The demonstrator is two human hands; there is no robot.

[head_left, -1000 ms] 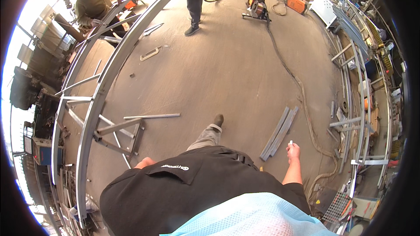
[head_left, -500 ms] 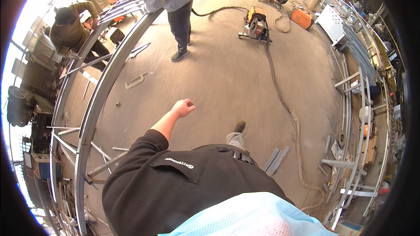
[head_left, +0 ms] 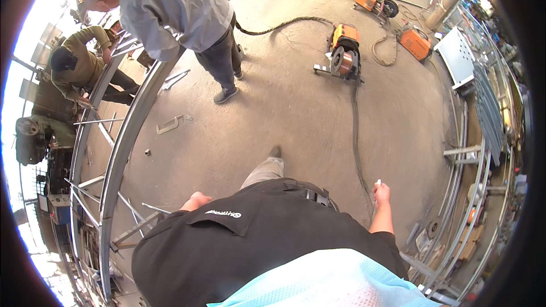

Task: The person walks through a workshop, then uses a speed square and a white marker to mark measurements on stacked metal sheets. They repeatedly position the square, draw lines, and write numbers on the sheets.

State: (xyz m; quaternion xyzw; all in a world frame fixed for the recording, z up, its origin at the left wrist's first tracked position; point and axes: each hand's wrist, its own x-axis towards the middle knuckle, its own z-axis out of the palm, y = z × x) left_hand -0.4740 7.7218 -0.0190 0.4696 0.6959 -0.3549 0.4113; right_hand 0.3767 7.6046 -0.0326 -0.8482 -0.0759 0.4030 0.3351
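Observation:
My left hand (head_left: 196, 200) hangs low beside my dark sweatshirt (head_left: 267, 222), partly hidden behind it. Its fingers look loosely curled, and nothing shows in them. Out to the right, my right hand (head_left: 381, 193) is closed around a small white stick, whose tip (head_left: 379, 181) pokes up above the fingers; too little of it shows to tell its kind. The dark cable (head_left: 356, 136) on the floor runs past just left of this hand. One of my feet (head_left: 275, 152) is stretched forward on the concrete floor.
A long curved metal frame (head_left: 122, 153) stands left. Two people, one in a grey jacket (head_left: 170, 11) and one in olive (head_left: 85, 51), bend over it. A C-clamp (head_left: 169, 125) lies nearby. Ahead sits an orange wire feeder (head_left: 344, 48); metal racks (head_left: 480, 182) line the right.
My right hand has come into view with the white stick. My left hand has swung back toward my body. The feet have stepped, and the grey-jacketed person shows more fully.

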